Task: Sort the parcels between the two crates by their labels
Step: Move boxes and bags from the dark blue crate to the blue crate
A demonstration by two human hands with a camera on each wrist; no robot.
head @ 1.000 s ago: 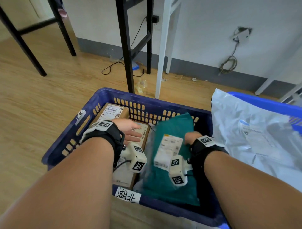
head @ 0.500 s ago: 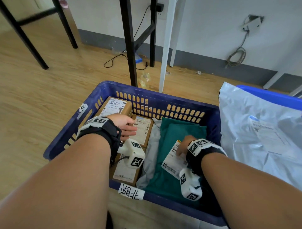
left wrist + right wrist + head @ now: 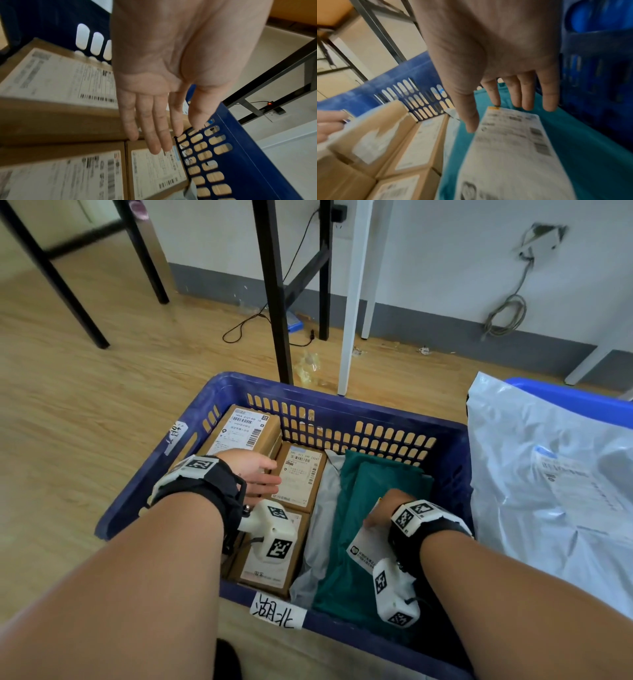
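Both hands, left (image 3: 255, 474) and right (image 3: 385, 508), flat-fingered and released above crate (image 3: 219, 392) tagged "湖北" (image 3: 277, 611).

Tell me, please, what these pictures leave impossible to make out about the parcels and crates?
- Teal parcel's label: blurred in the right wrist view; half covered by the right hand in the head view.
- Second crate: cut off by the head view's right edge; a grey mailer hides its contents.
- Box labels: print too blurred to read, left wrist view.
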